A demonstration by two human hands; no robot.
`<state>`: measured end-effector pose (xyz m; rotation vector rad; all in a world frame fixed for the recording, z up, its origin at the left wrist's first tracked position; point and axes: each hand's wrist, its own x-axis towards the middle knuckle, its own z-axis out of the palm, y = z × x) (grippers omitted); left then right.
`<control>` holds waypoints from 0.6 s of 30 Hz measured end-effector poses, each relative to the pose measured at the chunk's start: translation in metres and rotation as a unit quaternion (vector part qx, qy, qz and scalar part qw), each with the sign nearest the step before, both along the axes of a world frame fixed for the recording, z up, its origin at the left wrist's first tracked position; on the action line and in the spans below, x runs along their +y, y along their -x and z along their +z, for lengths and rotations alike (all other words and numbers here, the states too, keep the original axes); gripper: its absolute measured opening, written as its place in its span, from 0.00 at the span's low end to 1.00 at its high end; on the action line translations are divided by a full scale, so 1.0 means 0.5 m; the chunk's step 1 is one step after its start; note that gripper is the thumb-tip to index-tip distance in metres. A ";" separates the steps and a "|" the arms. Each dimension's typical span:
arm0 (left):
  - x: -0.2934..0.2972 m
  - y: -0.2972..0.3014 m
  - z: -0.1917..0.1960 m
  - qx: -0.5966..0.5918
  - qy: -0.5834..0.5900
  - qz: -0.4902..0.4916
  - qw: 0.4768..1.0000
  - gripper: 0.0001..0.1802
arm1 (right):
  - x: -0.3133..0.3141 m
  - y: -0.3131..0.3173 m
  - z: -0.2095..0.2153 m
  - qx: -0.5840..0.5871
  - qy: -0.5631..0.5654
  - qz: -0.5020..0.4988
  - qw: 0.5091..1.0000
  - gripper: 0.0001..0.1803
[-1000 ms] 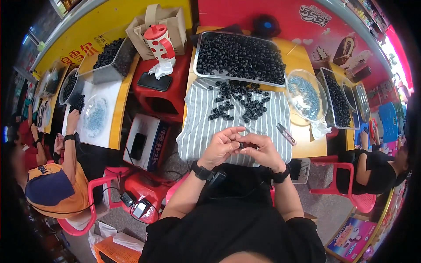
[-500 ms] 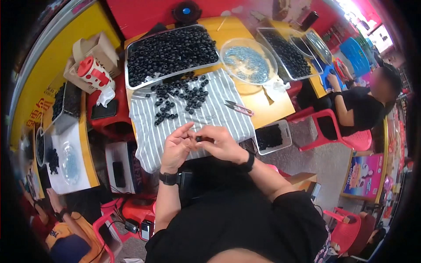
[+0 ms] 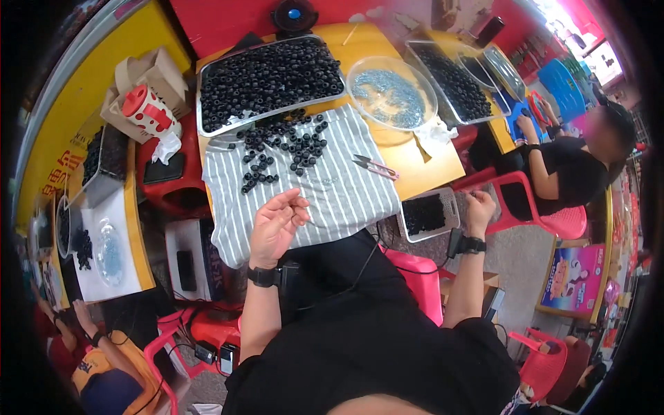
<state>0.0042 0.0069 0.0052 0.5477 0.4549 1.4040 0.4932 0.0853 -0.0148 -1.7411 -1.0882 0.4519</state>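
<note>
From striped cloth [image 3: 353, 200]: tray [image 3: 277, 115] at 11 o'clock full of black beads [image 3: 277, 76], more loose on cloth; lots seem left. White basket [image 3: 434, 234] at 4 o'clock has black bits, maybe done. Left hand [image 3: 279, 225] half curled, right hand [image 3: 479, 209] near basket, fingers bent; cannot tell if either holds anything.

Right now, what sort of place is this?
Perhaps a small shop used as a workroom: a pale-rimmed rectangular tray heaped with small black beadlike pieces, a co-worker in a black top on a pink plastic chair, and a purple printed panel like shop advertising.
</note>
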 end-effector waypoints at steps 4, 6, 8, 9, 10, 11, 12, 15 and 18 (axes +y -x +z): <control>-0.005 0.002 -0.002 -0.005 0.014 0.003 1.000 0.20 | -0.004 0.007 -0.012 0.149 0.024 -0.047 0.987 0.05; -0.004 0.004 0.003 -0.008 0.017 0.002 1.000 0.19 | -0.004 -0.002 -0.013 0.184 0.009 -0.045 0.982 0.06; -0.005 0.003 -0.001 -0.009 0.017 0.004 1.000 0.19 | 0.000 0.002 0.010 0.200 -0.019 -0.033 0.979 0.06; -0.009 0.004 -0.004 -0.009 0.017 0.005 1.000 0.19 | 0.001 0.005 0.022 0.208 -0.032 -0.027 0.977 0.06; -0.009 0.004 -0.006 -0.010 0.020 0.007 1.000 0.19 | 0.002 0.014 0.045 0.200 -0.047 -0.020 0.978 0.07; -0.011 0.006 -0.007 -0.010 0.021 0.009 1.000 0.19 | 0.009 0.033 0.076 0.193 -0.062 -0.012 0.979 0.08; -0.013 0.007 -0.008 -0.010 0.023 0.011 1.000 0.19 | 0.019 0.047 0.103 0.186 -0.077 -0.004 0.980 0.09; -0.002 -0.003 -0.004 -0.009 0.034 0.005 0.999 0.18 | 0.074 0.062 0.167 0.145 -0.128 0.025 0.981 0.11; -0.003 -0.004 0.000 -0.007 0.033 0.012 0.999 0.18 | 0.146 0.082 0.245 0.085 -0.148 0.076 0.982 0.12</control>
